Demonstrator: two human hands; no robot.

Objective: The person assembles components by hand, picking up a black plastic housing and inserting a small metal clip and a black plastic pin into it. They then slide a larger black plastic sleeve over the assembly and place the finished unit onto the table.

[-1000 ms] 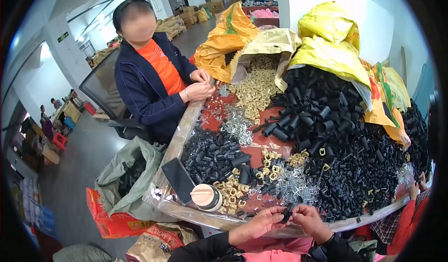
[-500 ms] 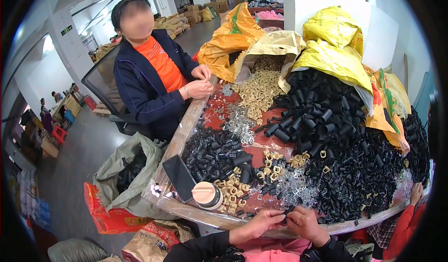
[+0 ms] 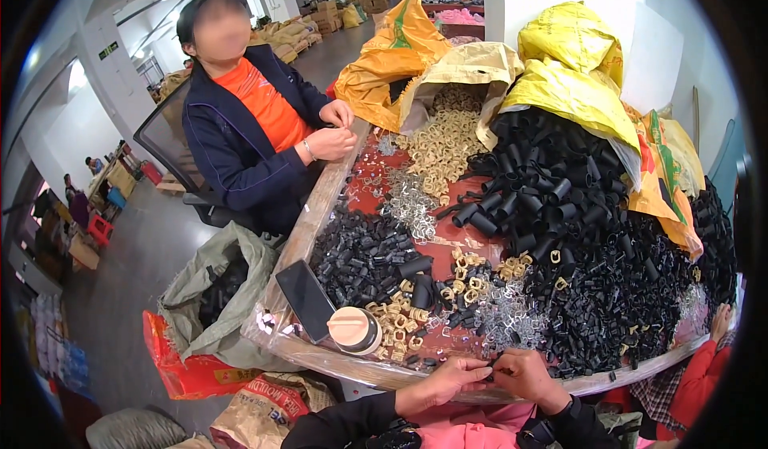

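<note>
At the table's near edge, my left hand (image 3: 450, 380) and my right hand (image 3: 525, 375) meet, fingers pinched together. A small black plastic part (image 3: 490, 366) shows between their fingertips; its exact shape is mostly hidden. Just beyond my hands lies a heap of silvery wire clips (image 3: 509, 318). Beige plastic rings (image 3: 398, 329) are scattered to the left of it, and small black parts (image 3: 360, 249) form a pile farther left. A broad spread of small black pieces (image 3: 612, 309) covers the table to the right.
A phone (image 3: 306, 302) and a lidded jar (image 3: 354, 330) stand at the left corner. Black tubes (image 3: 544, 185) spill from a yellow sack (image 3: 572, 73). A co-worker (image 3: 252, 121) sits at the left side; another person's hand (image 3: 720, 321) reaches in at the right. An open grey-green sack (image 3: 220, 293) stands on the floor.
The whole view has shifted slightly. My hands stay together at nearly the same place with the small black part between them. The co-worker at the left has moved their hands a little.
</note>
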